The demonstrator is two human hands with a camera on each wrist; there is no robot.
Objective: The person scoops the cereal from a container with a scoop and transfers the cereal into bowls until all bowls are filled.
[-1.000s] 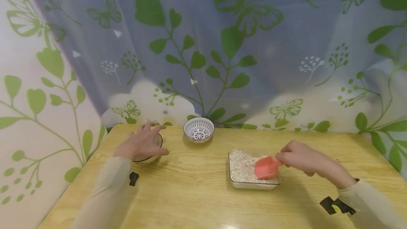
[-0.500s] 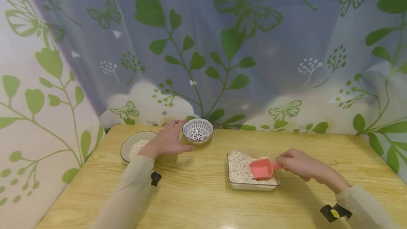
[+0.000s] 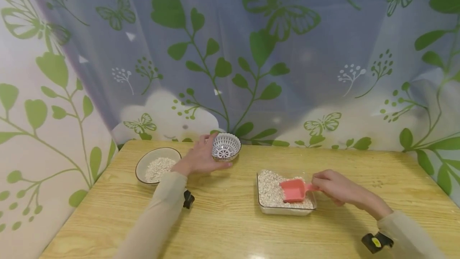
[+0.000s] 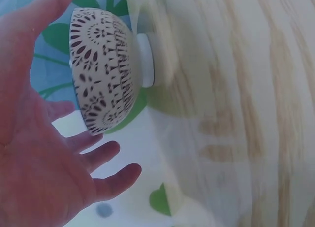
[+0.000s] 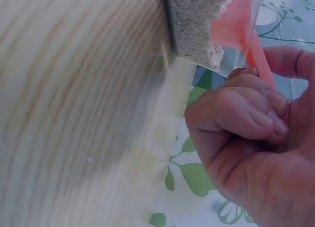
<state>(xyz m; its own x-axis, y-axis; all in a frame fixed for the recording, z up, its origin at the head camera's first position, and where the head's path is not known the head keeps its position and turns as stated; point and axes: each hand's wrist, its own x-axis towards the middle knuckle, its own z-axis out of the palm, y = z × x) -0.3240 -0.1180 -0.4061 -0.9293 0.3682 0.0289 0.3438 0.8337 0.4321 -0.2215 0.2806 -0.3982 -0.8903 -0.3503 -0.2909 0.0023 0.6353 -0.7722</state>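
My left hand is spread at the left side of a small patterned bowl near the back of the table. In the left wrist view the fingers and thumb stand apart around the rim of this bowl, which is upright on its foot. My right hand pinches the handle of a pink scoop. The scoop's head lies on the oats in a rectangular glass dish; in the right wrist view the fingers curl beside its handle.
Left of my left hand stands a wider cream bowl with a dark rim and oats inside. A patterned curtain hangs right behind the wooden table.
My left hand has moved right from over the cream bowl to the small patterned bowl. The scoop has shifted slightly left in the oats with my right hand.
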